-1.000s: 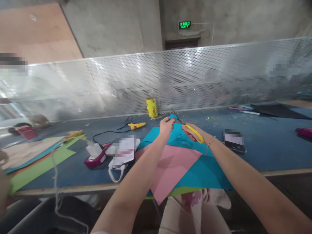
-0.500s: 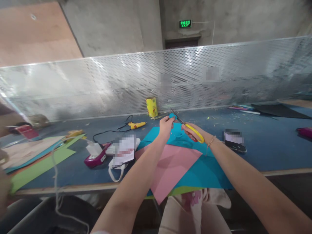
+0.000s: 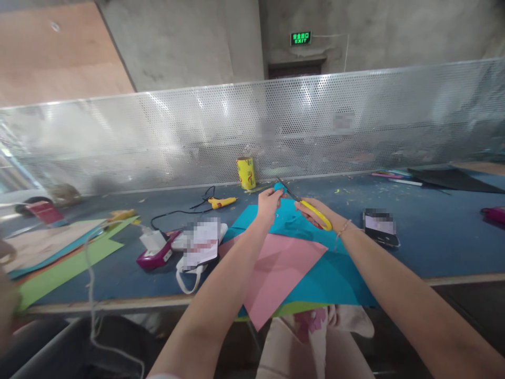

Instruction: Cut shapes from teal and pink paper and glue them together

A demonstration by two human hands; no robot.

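Note:
Pinched in my left hand (image 3: 270,201) is a small piece of blue paper (image 3: 279,187). My right hand (image 3: 313,210) is closed round the yellow handles of a pair of scissors (image 3: 321,217), whose blades point up and left against the blue piece. Whether the blades are parted I cannot make out. Beneath both hands lie large blue sheets of paper (image 3: 339,273), with a pink sheet (image 3: 276,268) on top that overhangs the table's front edge. A strip of green paper (image 3: 303,307) shows under the blue.
A yellow glue gun (image 3: 221,202) with a black cord and a yellow tin (image 3: 246,173) stand farther back. Phones (image 3: 202,243) lie left and right (image 3: 381,227). A purple power strip (image 3: 152,257) sits left, near a co-worker's papers (image 3: 71,271). A perforated metal screen (image 3: 177,137) borders the table.
My hands stay nearly in place; the scissors have turned slightly, their handles looking narrower and more closed. At the far left, the co-worker has moved partly out of view.

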